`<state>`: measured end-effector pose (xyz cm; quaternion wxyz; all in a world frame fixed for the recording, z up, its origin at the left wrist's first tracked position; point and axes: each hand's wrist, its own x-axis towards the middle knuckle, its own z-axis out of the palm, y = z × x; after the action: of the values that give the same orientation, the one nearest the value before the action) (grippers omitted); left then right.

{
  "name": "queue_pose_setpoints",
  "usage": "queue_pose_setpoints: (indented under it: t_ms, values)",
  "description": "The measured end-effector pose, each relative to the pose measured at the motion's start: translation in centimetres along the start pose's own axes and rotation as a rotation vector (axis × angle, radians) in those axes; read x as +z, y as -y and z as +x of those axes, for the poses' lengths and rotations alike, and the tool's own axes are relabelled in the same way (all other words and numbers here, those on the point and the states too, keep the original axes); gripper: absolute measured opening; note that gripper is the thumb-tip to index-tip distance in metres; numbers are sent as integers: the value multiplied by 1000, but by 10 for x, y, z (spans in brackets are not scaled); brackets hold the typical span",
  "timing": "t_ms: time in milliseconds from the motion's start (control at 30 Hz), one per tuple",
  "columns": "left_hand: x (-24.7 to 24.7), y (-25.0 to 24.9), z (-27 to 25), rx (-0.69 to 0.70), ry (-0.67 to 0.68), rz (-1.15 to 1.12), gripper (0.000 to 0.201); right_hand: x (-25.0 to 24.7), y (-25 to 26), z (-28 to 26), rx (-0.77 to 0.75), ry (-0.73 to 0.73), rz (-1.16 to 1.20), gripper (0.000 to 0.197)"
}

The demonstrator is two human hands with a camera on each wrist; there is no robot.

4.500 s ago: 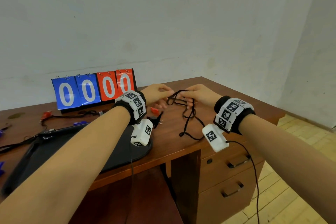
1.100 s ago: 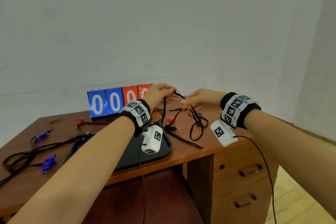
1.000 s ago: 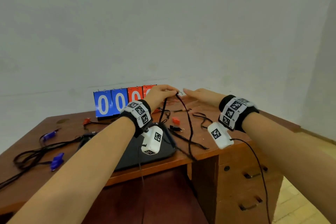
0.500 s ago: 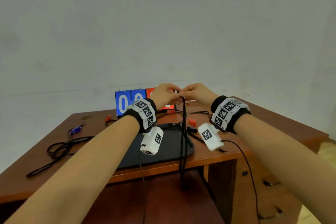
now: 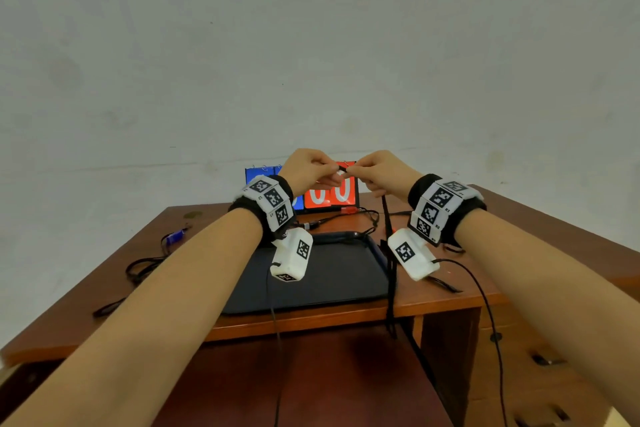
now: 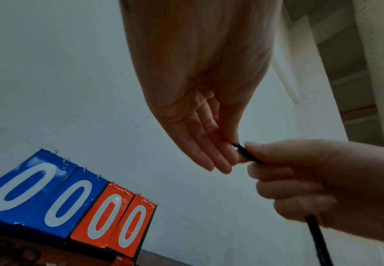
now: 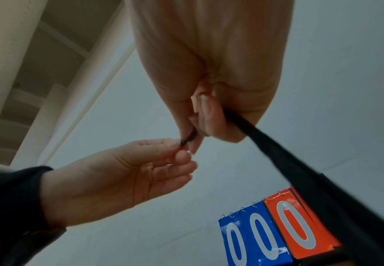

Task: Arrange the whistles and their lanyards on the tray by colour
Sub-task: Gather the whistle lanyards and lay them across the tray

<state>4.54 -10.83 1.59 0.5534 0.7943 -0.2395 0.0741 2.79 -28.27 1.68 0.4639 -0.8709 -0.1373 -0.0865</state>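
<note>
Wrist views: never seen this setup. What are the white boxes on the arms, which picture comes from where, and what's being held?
No robot here: a person works with bare hands. The white boxes under the patterned wristbands are small cameras. The wide picture comes from a camera on the head; the other two look along each hand from the wrist.

The left hand and right hand are raised above the desk and together pinch the end of a black lanyard, which passes through the right fist and hangs down past the desk edge.

On the desk lie a dark tray, a flip scoreboard showing zeros, a blue whistle, a red whistle and more black cords.
</note>
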Motion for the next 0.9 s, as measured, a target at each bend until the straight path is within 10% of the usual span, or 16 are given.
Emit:
queue_pose_setpoints:
  t_ms: [367, 900]
  values:
    - [-88, 63, -15, -223, -308, -64, 14, -10, -36, 8, 83, -64, -58, 19]
    - [-147, 143, -29, -637, -272, -25, 12, 10, -94, 63, 434, 111, -308, 16]
